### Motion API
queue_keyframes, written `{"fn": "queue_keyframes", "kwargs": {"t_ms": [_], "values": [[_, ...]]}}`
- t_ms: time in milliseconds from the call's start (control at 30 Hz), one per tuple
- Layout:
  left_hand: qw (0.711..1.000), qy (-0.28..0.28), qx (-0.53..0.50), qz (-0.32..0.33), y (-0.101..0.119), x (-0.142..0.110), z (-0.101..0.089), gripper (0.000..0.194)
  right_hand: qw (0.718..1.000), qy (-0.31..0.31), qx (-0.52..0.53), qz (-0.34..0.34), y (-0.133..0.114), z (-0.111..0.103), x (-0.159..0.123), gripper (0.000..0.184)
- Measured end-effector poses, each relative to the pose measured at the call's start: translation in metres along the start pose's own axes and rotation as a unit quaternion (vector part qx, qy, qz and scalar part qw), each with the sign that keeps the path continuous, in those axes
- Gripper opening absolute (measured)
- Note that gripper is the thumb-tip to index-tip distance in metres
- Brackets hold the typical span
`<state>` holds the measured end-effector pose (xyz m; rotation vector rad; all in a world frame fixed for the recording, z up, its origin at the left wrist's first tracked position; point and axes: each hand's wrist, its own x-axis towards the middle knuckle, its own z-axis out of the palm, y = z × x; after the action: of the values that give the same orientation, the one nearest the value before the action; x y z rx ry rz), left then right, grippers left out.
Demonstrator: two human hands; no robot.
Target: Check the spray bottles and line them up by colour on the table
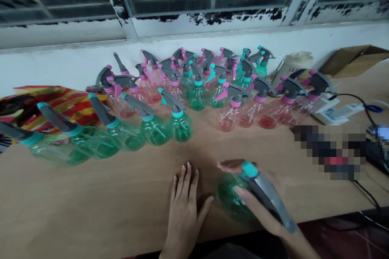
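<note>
My right hand [253, 206] is wrapped around a green spray bottle [228, 195] with a grey and turquoise trigger head, near the front edge of the wooden table [127, 210]. Some of its fingers are hidden behind the bottle. To the left of it, my left hand [184, 200] lies flat on the tabletop, fingers stretched out and holding nothing. Beyond my hands stands a row of green spray bottles [180, 127] on the left. A row of pink spray bottles [226, 119] stands to the right.
More pink and green bottles crowd against the wall at the back. A red and yellow striped bag [60, 107] lies at left. Toward the right are a pale lidded container [291, 66], a cardboard box [354, 60], a white plastic object [330, 111] and cables [367, 194].
</note>
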<state>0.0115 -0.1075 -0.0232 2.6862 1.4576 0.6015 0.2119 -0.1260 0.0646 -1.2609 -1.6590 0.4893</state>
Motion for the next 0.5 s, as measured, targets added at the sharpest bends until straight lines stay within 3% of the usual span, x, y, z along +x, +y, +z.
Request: {"fn": "queue_keyframes", "kwargs": {"t_ms": [167,500], "values": [[1.000,-0.005,-0.009,-0.004,0.0009,0.0002,-0.0001,0.061,0.999,-0.019,0.035,0.028,-0.0115,0.0026,0.0039,0.041],[1.000,0.005,0.016,0.011,0.0010,0.0023,-0.0022,0.056,0.996,-0.015,0.063,0.058,-0.0043,0.0086,0.0066,0.042]]}}
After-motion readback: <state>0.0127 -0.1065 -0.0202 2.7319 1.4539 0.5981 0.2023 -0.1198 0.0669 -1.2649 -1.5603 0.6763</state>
